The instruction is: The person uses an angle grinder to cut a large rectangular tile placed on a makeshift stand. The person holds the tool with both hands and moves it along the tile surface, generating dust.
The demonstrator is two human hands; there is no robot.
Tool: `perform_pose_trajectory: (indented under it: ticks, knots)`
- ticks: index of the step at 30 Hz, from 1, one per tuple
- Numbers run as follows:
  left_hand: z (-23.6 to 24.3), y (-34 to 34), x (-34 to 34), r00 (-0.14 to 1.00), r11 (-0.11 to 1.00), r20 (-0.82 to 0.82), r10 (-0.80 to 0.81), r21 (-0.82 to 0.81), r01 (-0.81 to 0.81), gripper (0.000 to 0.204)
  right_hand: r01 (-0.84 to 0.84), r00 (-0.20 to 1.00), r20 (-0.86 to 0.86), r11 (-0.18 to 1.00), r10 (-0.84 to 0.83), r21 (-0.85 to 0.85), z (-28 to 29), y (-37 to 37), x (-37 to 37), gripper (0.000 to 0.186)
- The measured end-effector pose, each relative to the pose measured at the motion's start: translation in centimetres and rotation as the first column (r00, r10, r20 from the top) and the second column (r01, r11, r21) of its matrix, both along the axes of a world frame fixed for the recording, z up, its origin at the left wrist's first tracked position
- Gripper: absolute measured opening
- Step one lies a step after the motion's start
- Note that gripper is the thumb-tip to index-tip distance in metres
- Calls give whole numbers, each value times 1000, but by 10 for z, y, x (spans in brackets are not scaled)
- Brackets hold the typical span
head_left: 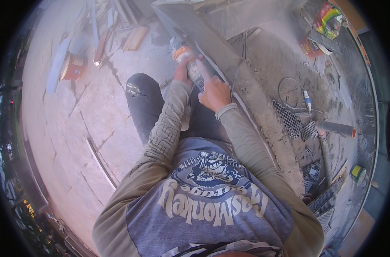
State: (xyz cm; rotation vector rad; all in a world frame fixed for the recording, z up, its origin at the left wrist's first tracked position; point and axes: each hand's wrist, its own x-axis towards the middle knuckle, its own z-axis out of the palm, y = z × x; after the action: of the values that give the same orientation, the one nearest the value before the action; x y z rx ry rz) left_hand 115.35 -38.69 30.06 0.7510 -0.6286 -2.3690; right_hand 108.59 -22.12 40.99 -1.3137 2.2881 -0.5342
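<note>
A dust-covered angle grinder (196, 76) with an orange band is between my knees and the long stone-like edge. My left hand (183, 70) wraps round it close to its head. Farther back on the body, my right hand (215, 92) grips it with a finger stretched along the casing. The grinder's far end lies beside the grey slab edge (178, 23), in pale dust haze. Its disc is hidden, and whether it touches the slab I cannot tell.
On the left stand a reddish bucket (73, 68) and several boards and strips (135, 38). To the right lie a looped cable with a plug (307, 99), black perforated sheets (286, 119), a pipe (337, 128), another red bucket (313, 46) and a colourful bag (328, 19).
</note>
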Motion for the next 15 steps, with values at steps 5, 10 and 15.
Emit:
perform_pose_trajectory:
  ticks: [5,10,15]
  knots:
    - [1,8,8,999,999,-22,-50,8,50,46,6,1000,-21,1000,-6,-11,6,13,6,111]
    - [6,16,6,1000,1000,0,-19,18,19,47,12,1000,-13,1000,-12,-27,7,18,5,113]
    - [4,19,11,998,998,-28,-61,28,62,47,13,1000,-5,999,-13,-35,9,21,6,113]
